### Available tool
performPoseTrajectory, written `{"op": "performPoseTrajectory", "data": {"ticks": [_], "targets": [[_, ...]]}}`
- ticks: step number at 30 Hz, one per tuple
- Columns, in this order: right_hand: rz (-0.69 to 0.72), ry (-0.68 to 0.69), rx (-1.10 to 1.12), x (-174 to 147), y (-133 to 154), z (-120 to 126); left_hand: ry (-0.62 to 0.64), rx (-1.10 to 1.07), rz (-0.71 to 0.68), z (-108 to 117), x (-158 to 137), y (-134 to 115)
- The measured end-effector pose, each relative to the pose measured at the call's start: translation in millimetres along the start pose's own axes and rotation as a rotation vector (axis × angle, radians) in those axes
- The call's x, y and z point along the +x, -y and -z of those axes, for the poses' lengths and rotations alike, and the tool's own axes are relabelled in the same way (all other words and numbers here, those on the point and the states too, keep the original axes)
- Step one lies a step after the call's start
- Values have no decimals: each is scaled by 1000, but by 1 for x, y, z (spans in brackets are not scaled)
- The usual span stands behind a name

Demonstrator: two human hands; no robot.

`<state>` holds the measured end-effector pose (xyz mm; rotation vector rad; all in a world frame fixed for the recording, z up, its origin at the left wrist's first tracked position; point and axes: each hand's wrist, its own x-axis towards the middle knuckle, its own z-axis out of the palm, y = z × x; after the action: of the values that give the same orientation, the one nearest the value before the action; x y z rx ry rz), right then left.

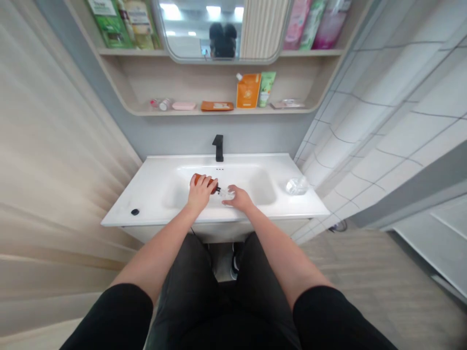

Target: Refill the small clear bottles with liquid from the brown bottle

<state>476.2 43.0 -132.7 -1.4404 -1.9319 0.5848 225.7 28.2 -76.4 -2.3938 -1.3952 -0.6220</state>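
Note:
My left hand is wrapped round an amber-brown bottle, tilted on its side over the white sink. The bottle's dark neck points right, at the mouth of a small clear container. My right hand grips that container from the right, with the fingers closed round it. Whether liquid passes between the two is too small to make out. On the counter at the left lies a small black cap.
A black faucet rises behind the basin. A crumpled clear plastic item lies on the right of the counter. Above, a shelf holds an orange pouch, a green tube and a pink soap bar. A mirror hangs over it.

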Motion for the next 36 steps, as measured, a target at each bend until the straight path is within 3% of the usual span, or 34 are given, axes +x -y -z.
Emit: {"op": "performPoseTrajectory", "data": {"ticks": [27,36], "targets": [[-6,-19,28,-4,8,6,8,80,-81,13,9,0],[-11,-32,49,-5,12,7,10,12,-86,17,11,0]]}}
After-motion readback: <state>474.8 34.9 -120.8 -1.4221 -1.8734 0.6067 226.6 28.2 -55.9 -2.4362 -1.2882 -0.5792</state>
